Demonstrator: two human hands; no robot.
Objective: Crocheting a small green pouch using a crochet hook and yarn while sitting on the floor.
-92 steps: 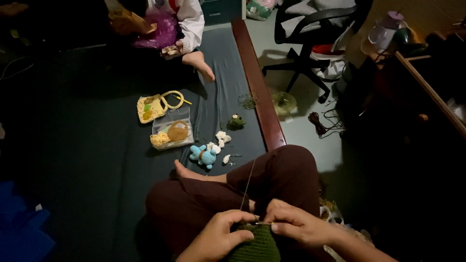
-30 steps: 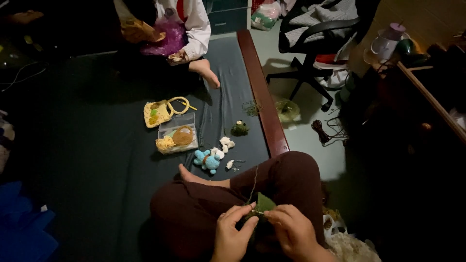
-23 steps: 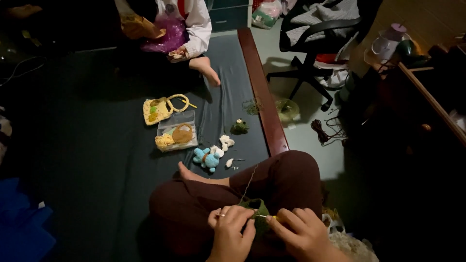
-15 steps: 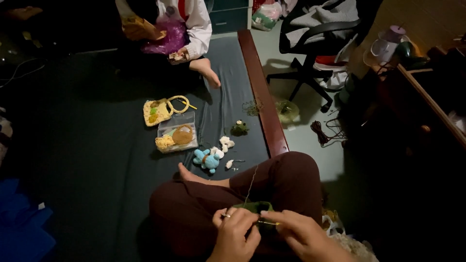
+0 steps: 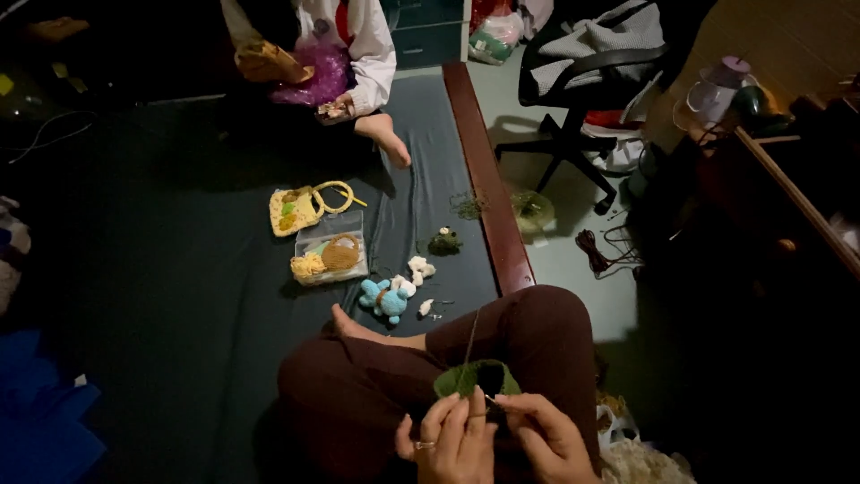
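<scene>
Crochet piece [image 5: 477, 377]: small green work with a dark hollow, held over the crossed legs at the lower edge of view; a thin yarn strand rises from it.
Mattress [image 5: 161, 269]: dark teal sheet, wooden edge rail on its right side; carries all the loose items.
Office chair [image 5: 591, 81]: black, on the floor right of the rail, cloth draped over it.
Second person [image 5: 345, 45]: seated at the far end, white sleeve, bare foot out, purple item in lap.
Left hand [image 5: 452, 439]: ringed, fingers pinched on the piece's lower rim.
Right hand [image 5: 546, 439]: fingers closed on the rim beside the left; hook not discernible.
Clear box [image 5: 330, 258]: yellow and tan yarn inside.
Yellow pouch [image 5: 300, 208]: just beyond the box.
Blue toy [image 5: 387, 298]: near white scraps, right of the box.
</scene>
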